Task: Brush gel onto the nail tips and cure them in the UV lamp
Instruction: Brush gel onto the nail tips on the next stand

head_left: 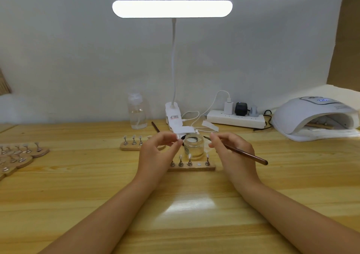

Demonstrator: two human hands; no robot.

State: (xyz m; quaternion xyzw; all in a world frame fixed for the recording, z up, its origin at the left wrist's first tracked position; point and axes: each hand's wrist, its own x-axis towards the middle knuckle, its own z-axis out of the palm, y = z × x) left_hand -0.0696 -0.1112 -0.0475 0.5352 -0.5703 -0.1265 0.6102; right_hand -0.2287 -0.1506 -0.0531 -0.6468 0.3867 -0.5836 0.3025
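Note:
My left hand [158,152] pinches a small nail tip on its stand [178,136] above the table, next to an open glass jar of clear gel [193,145]. My right hand [231,150] grips a brown brush [247,155], its tip pointing left toward the jar. Below both hands lies a wooden holder strip [191,168] with several nail tips on metal stands and one bare slot. The white UV lamp [315,119] stands at the far right with a strip inside its opening.
A second wooden strip [130,145] with tips lies left of the jar. More strips [19,156] pile at the left edge. A clear bottle [137,113], desk lamp clamp [174,117], power strip [235,118] and another brush [155,127] line the back.

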